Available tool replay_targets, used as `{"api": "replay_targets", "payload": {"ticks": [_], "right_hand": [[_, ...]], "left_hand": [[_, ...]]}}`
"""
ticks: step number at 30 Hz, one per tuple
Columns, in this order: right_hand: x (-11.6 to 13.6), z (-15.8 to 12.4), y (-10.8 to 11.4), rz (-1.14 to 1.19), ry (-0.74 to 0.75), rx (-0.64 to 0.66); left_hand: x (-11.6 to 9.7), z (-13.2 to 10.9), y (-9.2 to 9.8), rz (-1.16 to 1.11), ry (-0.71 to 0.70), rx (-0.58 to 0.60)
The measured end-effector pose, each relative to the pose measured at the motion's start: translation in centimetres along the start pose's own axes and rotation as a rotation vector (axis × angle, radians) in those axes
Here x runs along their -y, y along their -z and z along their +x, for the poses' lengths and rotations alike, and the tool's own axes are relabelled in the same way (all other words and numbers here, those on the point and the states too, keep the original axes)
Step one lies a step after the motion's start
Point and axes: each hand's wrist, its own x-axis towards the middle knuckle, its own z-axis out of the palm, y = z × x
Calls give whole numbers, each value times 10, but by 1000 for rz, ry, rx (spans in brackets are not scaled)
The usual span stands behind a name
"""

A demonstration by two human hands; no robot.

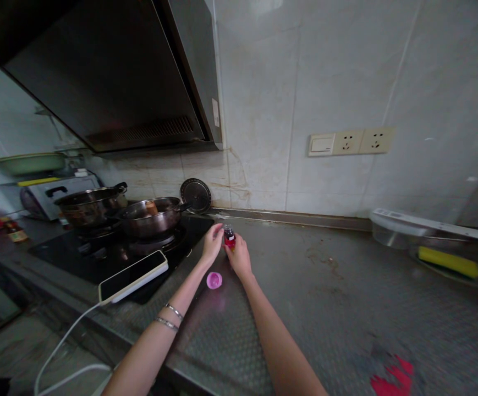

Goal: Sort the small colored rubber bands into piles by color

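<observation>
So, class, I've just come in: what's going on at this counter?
A person grips a small bottle in the right hand over the metal counter. The left hand is close beside it; whether its fingers touch the bottle is unclear. A small pink cup-like piece sits nearer the person. To the left, a pan and a pot stand on the black cooktop.
</observation>
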Motion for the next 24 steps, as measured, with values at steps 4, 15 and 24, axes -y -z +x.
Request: {"api": "replay_targets", "payload": {"ticks": [4, 15, 24], "right_hand": [[-1, 0, -2, -13, -3, -8], [0, 0, -1, -25, 0, -4], [1, -1, 1, -27, -11, 9]], "left_hand": [[-19, -2, 23, 101, 192, -179], [-85, -179, 91, 622, -4, 318], [-65, -177, 100, 601, 87, 383]]}}
